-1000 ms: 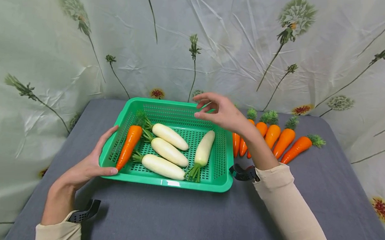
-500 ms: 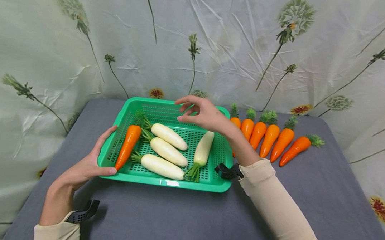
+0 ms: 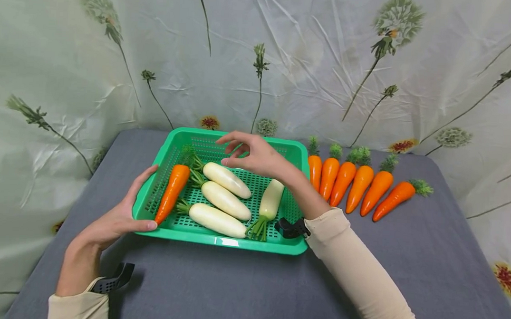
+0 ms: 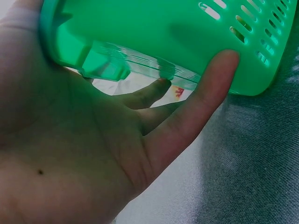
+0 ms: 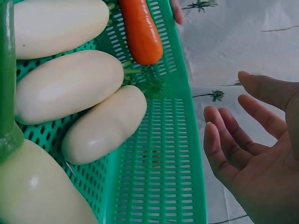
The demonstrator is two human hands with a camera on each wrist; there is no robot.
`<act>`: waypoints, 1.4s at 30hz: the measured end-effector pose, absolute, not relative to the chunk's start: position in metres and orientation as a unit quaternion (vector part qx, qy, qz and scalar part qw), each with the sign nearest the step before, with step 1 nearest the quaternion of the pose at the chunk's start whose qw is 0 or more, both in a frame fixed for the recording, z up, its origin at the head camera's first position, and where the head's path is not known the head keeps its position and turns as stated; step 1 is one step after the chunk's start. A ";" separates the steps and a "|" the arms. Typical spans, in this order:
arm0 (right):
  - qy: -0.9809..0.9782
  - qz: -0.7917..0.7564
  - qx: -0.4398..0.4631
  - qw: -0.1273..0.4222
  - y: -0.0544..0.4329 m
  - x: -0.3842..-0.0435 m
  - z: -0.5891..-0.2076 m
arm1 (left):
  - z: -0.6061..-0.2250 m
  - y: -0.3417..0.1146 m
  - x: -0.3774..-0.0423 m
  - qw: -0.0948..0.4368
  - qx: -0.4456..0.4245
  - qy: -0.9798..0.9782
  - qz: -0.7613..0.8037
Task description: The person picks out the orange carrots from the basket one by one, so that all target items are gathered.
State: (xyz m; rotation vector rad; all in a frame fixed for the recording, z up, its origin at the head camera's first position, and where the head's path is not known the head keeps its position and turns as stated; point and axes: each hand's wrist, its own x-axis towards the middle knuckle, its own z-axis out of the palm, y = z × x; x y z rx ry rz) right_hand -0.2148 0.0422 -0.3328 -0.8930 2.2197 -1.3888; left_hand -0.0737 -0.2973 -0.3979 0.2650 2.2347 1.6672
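Note:
My left hand [image 3: 115, 220] holds the front left corner of a green plastic basket [image 3: 251, 245], its thumb over the rim. In the left wrist view, the fingers [image 4: 187, 109] of that hand lie along the outside wall. Over the basket's back part hovers my right hand [image 3: 253, 154], fingers loosely bent and nothing in them. Inside the basket, one carrot [image 3: 172, 194] lies along the left side, with several white radishes [image 3: 225, 201] to its right. The rightmost radish [image 3: 272, 198] points its green stalks toward the front; my right hand partly hides its far end.
Several carrots [image 3: 359, 188] with green tops lie side by side right of the basket on the grey cloth-covered table [image 3: 215, 291]. A flower-printed curtain [image 3: 224, 82] hangs behind the table.
My right hand has moved left and slightly down over the basket, uncovering the carrots on the right. The left hand, basket and vegetables stay in place.

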 end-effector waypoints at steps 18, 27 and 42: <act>0.792 -0.449 -0.359 0.205 0.009 -0.216 -0.339 | -0.398 -0.299 -0.072 0.171 0.085 0.793 0.578; 0.792 -0.427 -0.368 0.235 -0.005 -0.217 -0.342 | -0.398 -0.297 -0.075 0.176 0.079 0.792 0.579; 0.775 -0.402 -0.382 0.303 -0.021 -0.212 -0.354 | -0.399 -0.297 -0.075 0.174 0.082 0.789 0.584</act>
